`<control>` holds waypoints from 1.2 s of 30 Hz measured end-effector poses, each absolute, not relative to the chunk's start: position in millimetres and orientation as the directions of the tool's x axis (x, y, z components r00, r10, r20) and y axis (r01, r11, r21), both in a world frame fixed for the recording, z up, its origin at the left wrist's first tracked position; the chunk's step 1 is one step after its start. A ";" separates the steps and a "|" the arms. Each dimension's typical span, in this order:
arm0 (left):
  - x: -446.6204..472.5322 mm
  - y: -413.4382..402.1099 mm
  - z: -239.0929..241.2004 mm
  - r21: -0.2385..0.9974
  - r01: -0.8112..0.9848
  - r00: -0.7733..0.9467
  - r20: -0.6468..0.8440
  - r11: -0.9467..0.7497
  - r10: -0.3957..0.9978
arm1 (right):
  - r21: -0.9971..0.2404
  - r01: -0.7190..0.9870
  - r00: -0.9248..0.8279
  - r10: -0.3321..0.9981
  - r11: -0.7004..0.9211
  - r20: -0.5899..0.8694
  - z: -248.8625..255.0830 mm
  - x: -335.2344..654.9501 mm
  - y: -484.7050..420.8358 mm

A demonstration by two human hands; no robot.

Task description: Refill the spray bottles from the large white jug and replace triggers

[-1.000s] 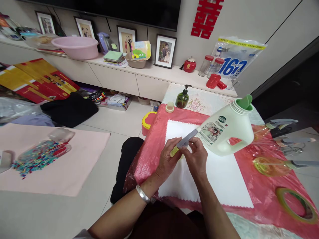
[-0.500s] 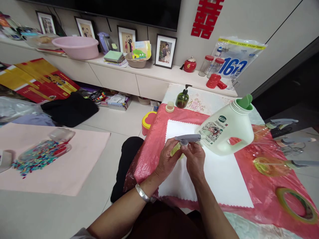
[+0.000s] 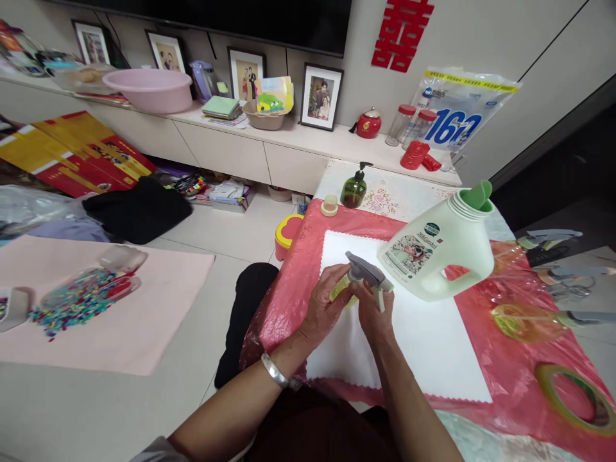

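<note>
Both hands meet over a white cloth (image 3: pixel 423 346) laid on red plastic sheeting. My left hand (image 3: pixel 323 307) wraps round a small spray bottle (image 3: pixel 341 289) with yellowish liquid, mostly covered by the fingers. My right hand (image 3: pixel 374 314) is closed at the grey spray head (image 3: pixel 366 269), gripping it at the collar; its nozzle points to the right and its pale trigger hangs down. Just right of the hands a large pale green detergent jug (image 3: pixel 457 256) stands uncapped, its green spout showing. A pale cap (image 3: pixel 329 205) lies near the table's far left corner.
A green pump bottle (image 3: pixel 354 189) stands at the back of the table. Several spray bottles, one of them orange-yellow (image 3: pixel 524 323), lie on the right side, with a tape roll (image 3: pixel 543 378) in front. A yellow-and-red stool (image 3: pixel 287 236) is left of the table.
The grey spray head has turned in my right hand, its nozzle swinging toward me and its trigger coming into sight. My left hand keeps its hold on the bottle.
</note>
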State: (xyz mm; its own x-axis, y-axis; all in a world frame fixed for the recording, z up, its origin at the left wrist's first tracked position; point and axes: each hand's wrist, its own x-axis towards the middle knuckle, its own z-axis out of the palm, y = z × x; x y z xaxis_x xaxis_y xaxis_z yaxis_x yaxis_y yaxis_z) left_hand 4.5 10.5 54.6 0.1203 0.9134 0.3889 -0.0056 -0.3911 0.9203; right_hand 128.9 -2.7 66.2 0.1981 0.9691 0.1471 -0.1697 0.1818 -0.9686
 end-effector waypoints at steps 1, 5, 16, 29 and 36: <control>4.1 10.7 53.6 0.919 -0.008 0.124 0.392 -0.394 0.912 | -0.970 -0.166 0.191 0.971 0.178 0.146 65.3 130.1 -2.5; 3.6 11.7 50.7 0.916 -0.017 0.130 0.400 -0.401 0.907 | -0.975 -0.160 0.116 0.984 0.153 0.136 64.2 142.8 1.0; -1.9 7.6 60.4 0.911 -0.025 0.157 0.409 -0.411 0.899 | -0.973 -0.173 0.010 0.988 0.151 0.152 76.2 154.9 12.0; 1.8 6.3 59.0 0.957 -0.077 0.140 0.288 -0.280 0.947 | -0.985 -0.073 -0.109 0.981 0.155 0.163 97.2 161.6 9.1; 4.5 8.1 61.8 0.981 -0.127 0.125 0.160 -0.144 0.979 | -0.977 -0.073 0.035 0.979 0.202 0.200 83.6 148.3 7.4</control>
